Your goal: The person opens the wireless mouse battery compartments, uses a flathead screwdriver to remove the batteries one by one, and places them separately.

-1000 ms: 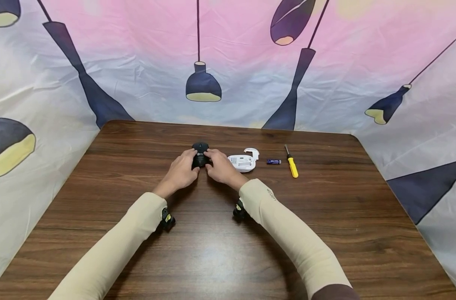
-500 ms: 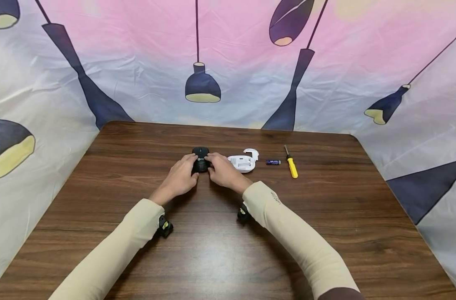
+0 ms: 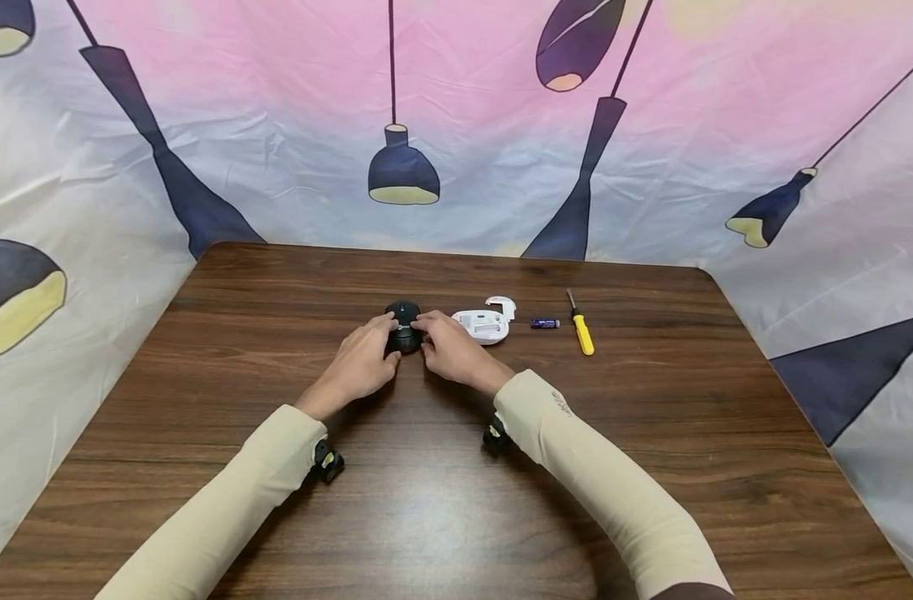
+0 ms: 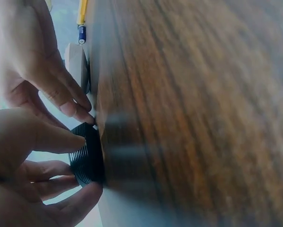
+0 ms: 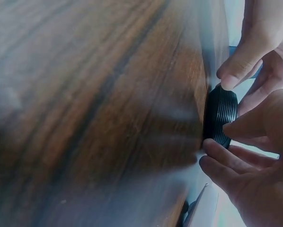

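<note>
And here left hand and right hand pinch the black mouse from both sides, seemingly steadying it on the table, white mouse, battery and screwdriver lying rightward, presumably leaving room.

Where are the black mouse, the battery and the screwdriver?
Black mouse [image 3: 405,327], head view: middle of its top shell.
Battery [image 3: 545,323], head view: middle of its blue casing.
Screwdriver [image 3: 581,329], head view: its yellow handle.

room across table left of left hand, white computer mouse crowding right hand, battery and screwdriver farther right
</note>
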Demonstrator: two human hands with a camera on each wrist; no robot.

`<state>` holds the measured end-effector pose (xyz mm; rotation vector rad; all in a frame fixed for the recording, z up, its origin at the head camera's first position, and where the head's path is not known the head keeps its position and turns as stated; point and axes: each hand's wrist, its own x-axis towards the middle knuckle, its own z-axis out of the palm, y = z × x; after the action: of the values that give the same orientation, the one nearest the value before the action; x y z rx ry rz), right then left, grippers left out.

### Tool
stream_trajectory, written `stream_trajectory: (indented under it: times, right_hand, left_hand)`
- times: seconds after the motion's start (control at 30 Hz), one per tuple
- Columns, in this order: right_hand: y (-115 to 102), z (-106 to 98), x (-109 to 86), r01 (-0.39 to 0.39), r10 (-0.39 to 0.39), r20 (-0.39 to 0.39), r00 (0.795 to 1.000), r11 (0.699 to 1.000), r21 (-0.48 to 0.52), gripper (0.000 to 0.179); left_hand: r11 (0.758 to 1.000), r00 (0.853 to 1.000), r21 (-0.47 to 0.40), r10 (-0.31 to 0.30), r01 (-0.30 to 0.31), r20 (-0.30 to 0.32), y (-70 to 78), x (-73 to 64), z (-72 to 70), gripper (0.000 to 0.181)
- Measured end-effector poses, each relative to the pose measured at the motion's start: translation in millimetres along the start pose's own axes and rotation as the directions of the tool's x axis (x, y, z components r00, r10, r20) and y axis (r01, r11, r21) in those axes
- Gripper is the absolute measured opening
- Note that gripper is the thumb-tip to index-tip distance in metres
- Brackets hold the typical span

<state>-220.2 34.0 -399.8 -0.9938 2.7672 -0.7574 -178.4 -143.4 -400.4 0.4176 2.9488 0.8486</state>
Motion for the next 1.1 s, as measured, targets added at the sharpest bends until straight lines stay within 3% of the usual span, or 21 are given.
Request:
stream_trajectory:
  times: [0.37,0.73,1.1]
  right_hand:
    - [3.8,-1.9,-13.4,0.004,-0.005,0.013,1.0,0.998,0.07,0.037]
    - [2.8,-5.6,-20.1,0.023,-0.024,0.018,1.0,0.999,0.038,0.033]
    - [6.6,-6.8,-28.0,0.052,-0.052,-0.009,0.999,0.998,0.047,0.029]
  left_hand:
    - [1.0,0.999,-0.012,0.022,-0.022,-0.031,2.0,-5.5,-0.2,0.04]
    - [0.998,0.998,-0.004,0.055,-0.055,-0.04,6.9,-12.6,-0.9,0.037]
    - [1.0,0.999,0.008,0.028,-0.027,-0.02,10.0,-13.0,1.0,0.045]
